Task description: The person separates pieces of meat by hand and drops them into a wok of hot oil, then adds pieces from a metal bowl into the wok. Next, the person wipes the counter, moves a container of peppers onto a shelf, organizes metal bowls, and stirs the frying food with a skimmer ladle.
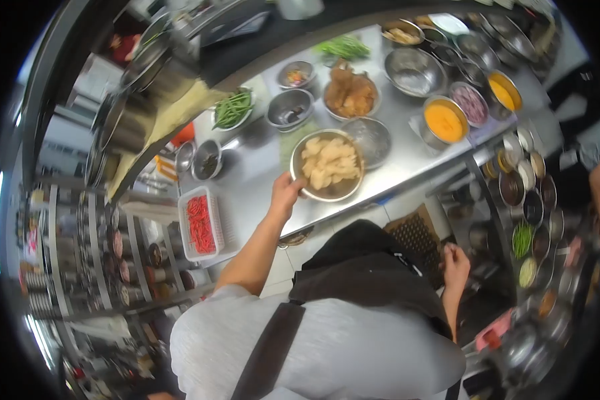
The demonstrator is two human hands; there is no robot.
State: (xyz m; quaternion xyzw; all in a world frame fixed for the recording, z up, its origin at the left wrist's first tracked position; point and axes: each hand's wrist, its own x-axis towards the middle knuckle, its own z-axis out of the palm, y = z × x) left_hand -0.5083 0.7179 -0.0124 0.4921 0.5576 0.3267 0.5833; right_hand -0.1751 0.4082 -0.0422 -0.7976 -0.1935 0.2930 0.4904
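My left hand (288, 195) grips the rim of a steel bowl (336, 196) at its left side. Pale yellowish pieces, perhaps cut or torn food, are heaped in it (328, 162). The bowl is at the front of the steel counter and overlaps an empty-looking metal bowl (369, 141) on its right. Down at my right side, away from the counter, is my right hand (455, 267) with its fingers curled in. Whether anything small is inside them cannot be made out.
On the counter (260, 193) are a white basket of red chillies (203, 225), green beans (233, 110), a bowl of brown food (351, 93) and a pot of orange liquid (445, 122). Shelves stand left; several ingredient containers (522, 240) stand right. Another person's arm (599, 197) shows far right.
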